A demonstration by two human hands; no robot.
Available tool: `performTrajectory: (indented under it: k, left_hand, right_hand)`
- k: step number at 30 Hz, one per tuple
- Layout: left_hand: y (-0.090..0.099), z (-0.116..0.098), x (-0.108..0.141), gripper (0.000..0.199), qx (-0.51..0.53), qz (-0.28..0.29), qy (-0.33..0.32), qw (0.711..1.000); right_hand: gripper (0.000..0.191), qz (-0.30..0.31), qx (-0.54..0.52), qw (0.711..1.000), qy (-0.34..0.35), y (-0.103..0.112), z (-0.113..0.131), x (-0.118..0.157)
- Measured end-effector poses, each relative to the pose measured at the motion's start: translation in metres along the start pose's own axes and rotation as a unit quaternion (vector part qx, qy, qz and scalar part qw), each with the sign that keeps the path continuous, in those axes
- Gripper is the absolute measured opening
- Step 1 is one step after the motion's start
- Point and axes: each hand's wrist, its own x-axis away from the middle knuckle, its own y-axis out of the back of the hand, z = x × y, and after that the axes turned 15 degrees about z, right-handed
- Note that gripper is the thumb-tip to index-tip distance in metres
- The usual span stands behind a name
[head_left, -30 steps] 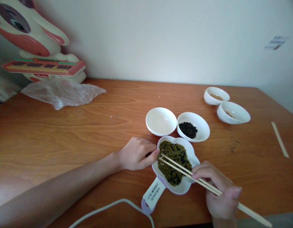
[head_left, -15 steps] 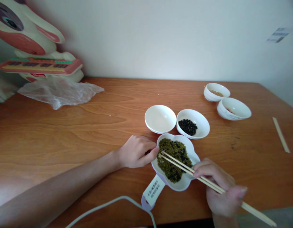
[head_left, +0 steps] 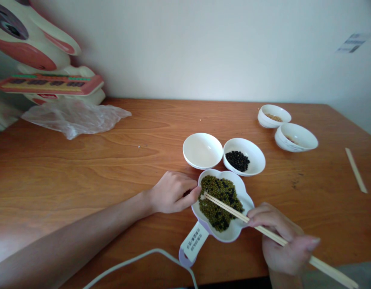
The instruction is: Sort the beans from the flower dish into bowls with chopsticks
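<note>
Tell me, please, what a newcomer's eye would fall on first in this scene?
Probably the flower-shaped dish heaped with green and black beans at the near table edge: the left hand steadies its rim while the right hand works chopsticks into the pile. Just behind sit an empty white bowl and a bowl of black beans. A big cartoon rabbit figure looms far left.

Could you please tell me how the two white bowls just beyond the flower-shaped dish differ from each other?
The left round white bowl holds nothing, while the right round white bowl holds a small heap of black beans. The left one lies beyond the left hand; the right one lies beyond the white flower-shaped dish. Both look alike in shape and size, upright, side by side.
</note>
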Motion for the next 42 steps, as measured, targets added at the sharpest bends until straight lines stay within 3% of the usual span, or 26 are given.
performTrajectory:
  k: [6,17,31,42]
  left_hand:
    - [0.0003,-0.0004,-0.0002,0.038,-0.004,0.005,0.003,1.0]
    - [0.0003,-0.0006,-0.0006,0.039,-0.006,0.005,0.003,1.0]
    - [0.001,-0.0008,-0.0005,0.039,-0.007,-0.001,-0.002,1.0]
    - [0.0004,-0.001,-0.0002,0.039,-0.007,-0.005,-0.003,1.0]
  right_hand:
    - [0.086,-0.03,-0.025,0.999,-0.013,-0.0024,0.0071,-0.0038]
    - [0.084,0.015,-0.008,1.0,-0.01,-0.0006,0.0036,-0.0037]
    - [0.086,-0.04,-0.02,0.999,-0.014,-0.0016,0.0051,-0.0014]
    - [0.086,0.0,-0.02,1.0,-0.011,-0.0032,0.0103,-0.007]
